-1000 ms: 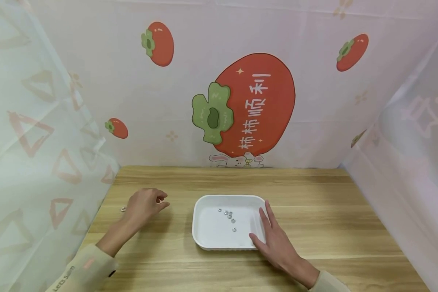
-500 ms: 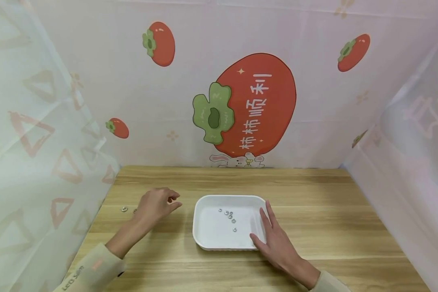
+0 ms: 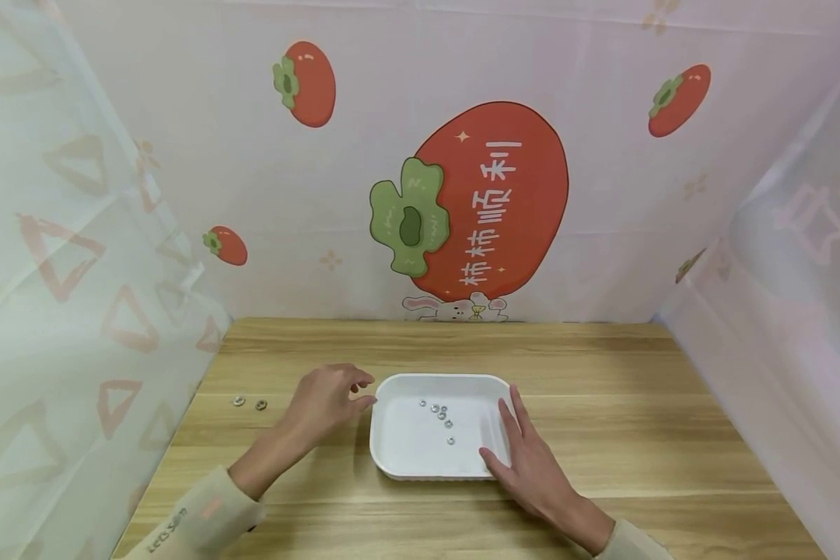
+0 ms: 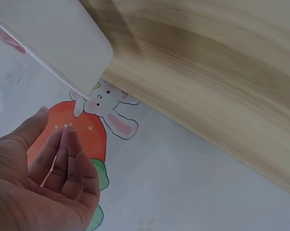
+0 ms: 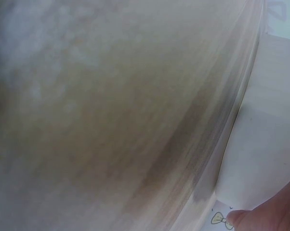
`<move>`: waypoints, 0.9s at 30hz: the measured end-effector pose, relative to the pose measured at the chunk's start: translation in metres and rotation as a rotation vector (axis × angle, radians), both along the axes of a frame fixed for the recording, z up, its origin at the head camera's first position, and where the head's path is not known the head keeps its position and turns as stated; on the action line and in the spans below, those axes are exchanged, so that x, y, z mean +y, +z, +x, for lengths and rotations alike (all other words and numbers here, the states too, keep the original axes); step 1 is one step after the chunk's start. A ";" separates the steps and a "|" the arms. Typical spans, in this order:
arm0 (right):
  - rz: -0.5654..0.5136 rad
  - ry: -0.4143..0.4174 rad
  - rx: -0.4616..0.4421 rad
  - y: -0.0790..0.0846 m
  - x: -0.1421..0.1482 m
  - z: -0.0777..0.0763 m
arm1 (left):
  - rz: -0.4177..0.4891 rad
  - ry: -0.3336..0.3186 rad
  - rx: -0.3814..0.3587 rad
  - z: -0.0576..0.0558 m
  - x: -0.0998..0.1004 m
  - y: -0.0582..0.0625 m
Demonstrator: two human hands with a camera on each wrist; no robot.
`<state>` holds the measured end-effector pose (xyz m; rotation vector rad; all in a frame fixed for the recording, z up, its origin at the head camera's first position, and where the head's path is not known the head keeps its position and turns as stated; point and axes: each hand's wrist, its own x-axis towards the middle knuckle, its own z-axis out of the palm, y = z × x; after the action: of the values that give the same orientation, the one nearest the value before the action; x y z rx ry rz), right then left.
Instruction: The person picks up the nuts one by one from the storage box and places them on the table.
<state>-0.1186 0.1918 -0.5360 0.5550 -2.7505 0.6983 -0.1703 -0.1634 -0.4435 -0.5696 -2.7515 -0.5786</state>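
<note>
Here we see six metal rings (image 3: 442,415) in a white tray (image 3: 409,455).
Just left of it, the left hand (image 3: 327,400) holds nothing visible, thumb and curved fingers apart; the right hand (image 3: 537,467), fingers spread, touches its right end; two loose rings (image 3: 261,404) lie left on the tabletop (image 3: 637,435).

soft, even light across the table (image 3: 602,404); the left-side sheet (image 3: 56,327) glows palest. weak, fuzzy-edged shadows under the left hand (image 3: 327,398) and along the white tray (image 3: 406,449). head view fairly crisp, stretched wide at the edges. left wrist view greyer, dimmer. right wrist view mostly hazy blur, out of focus.
</note>
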 end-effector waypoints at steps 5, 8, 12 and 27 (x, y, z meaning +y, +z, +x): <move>-0.001 -0.001 -0.007 0.000 0.000 0.000 | 0.003 -0.039 -0.018 0.002 0.012 -0.001; 0.001 -0.003 -0.007 0.000 0.000 0.000 | 0.002 -0.054 -0.025 0.002 0.018 -0.003; 0.003 -0.003 -0.003 0.000 0.000 0.000 | 0.007 -0.073 -0.031 0.003 0.028 -0.006; 0.008 -0.001 0.010 0.000 0.000 -0.001 | 0.039 -0.156 -0.100 0.006 0.060 -0.017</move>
<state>-0.1192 0.1921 -0.5359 0.5570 -2.7451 0.6829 -0.1641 -0.1031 -0.4607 -0.7707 -2.7989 -0.7134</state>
